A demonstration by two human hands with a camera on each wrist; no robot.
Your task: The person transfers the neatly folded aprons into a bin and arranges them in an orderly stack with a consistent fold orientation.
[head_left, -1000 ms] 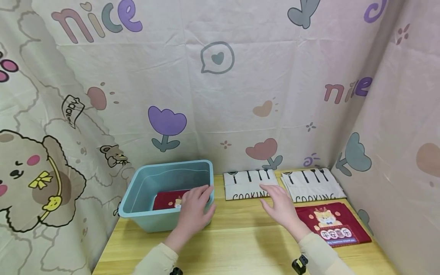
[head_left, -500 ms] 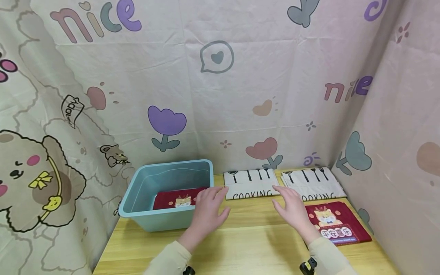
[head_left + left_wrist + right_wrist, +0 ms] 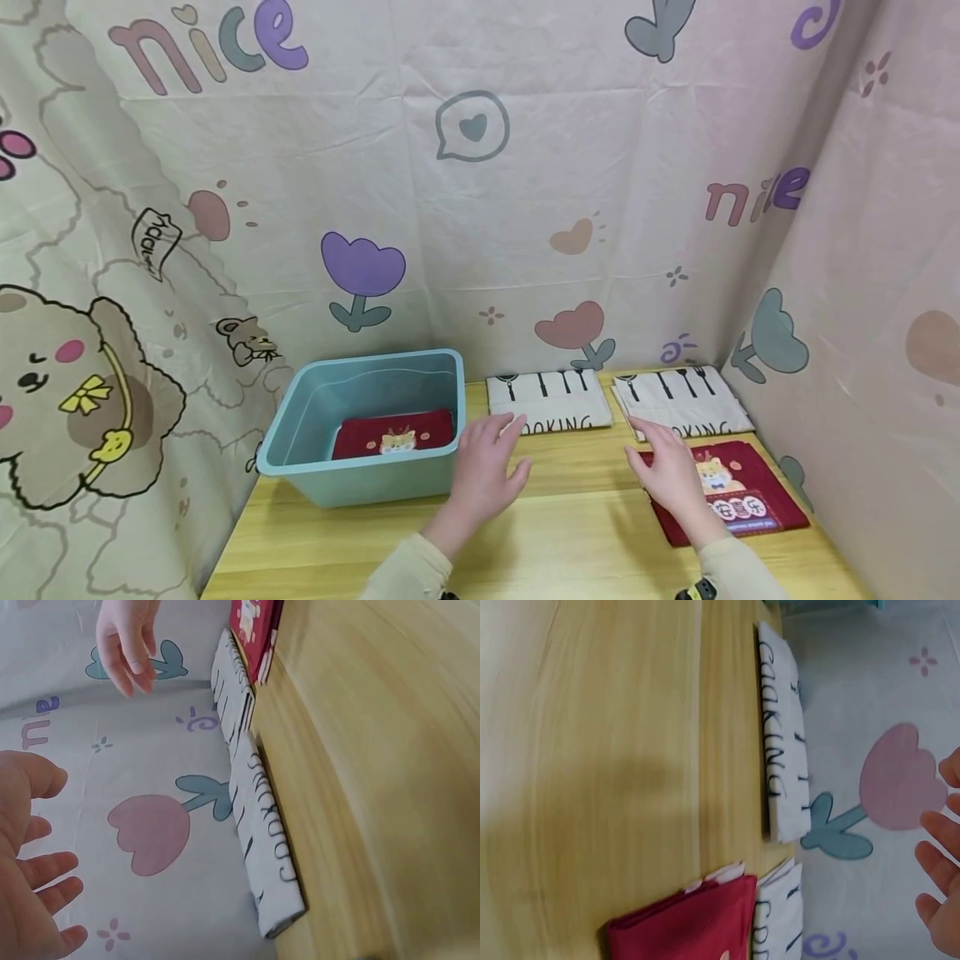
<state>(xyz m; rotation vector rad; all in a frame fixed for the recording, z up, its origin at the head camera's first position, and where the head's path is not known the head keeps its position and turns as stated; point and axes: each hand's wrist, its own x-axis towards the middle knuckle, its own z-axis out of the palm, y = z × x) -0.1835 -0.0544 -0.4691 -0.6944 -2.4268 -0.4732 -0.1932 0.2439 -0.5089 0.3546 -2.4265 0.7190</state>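
My left hand hovers open over the wooden table, just right of the blue plastic bin, and holds nothing. A folded red cloth with a cartoon print lies inside the bin. With fingers spread, my right hand is over the left edge of a second red cloth on the table and grips nothing. Two folded white "COOKING" cloths lie at the back. The left wrist view shows the left fingers and the near white cloth.
Printed fabric curtains wall in the table at the back and on both sides. The bin stands at the back left, close to the left curtain. Bare wood lies in front of the bin and between my hands.
Both hands have moved right. The left hand has come away from the bin's rim to the table beside it. The right hand went from the middle white cloth to the red cloth.
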